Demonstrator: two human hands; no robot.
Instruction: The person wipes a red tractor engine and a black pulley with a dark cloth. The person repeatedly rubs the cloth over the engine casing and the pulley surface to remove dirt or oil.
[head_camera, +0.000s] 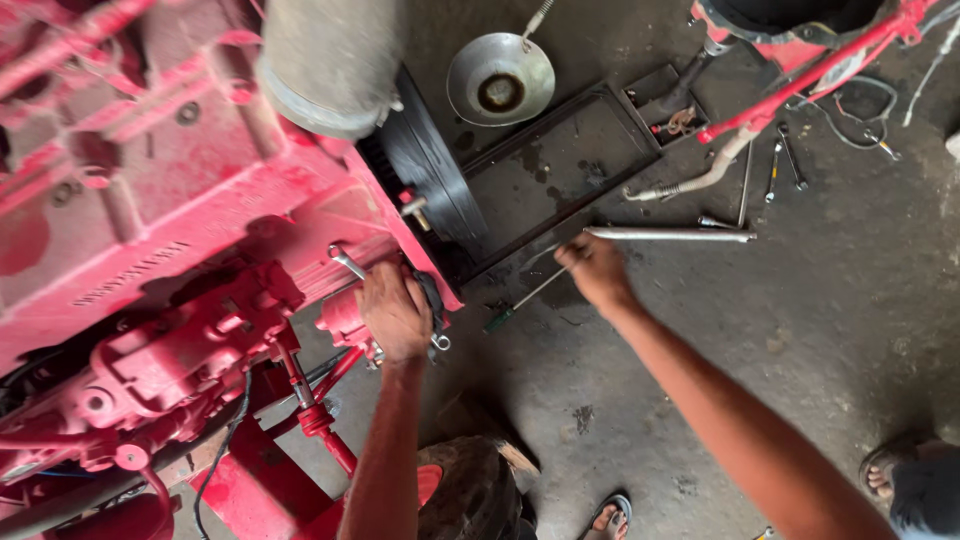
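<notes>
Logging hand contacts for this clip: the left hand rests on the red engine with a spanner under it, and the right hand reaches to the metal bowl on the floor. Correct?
Not quite. In the head view the right hand reaches the long metal bar on the floor; the metal bowl lies farther off, untouched. The left hand does rest on the red engine, by a spanner.

1 head view, looking steeply down, close over floor (850, 300).

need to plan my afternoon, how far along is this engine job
Looks mid-job. Done: tools are laid out on the floor, with a metal bowl nearby. In hand: left hand holds a spanner on the red engine; right hand reaches for a long bar. The engine part is still mounted.
</notes>
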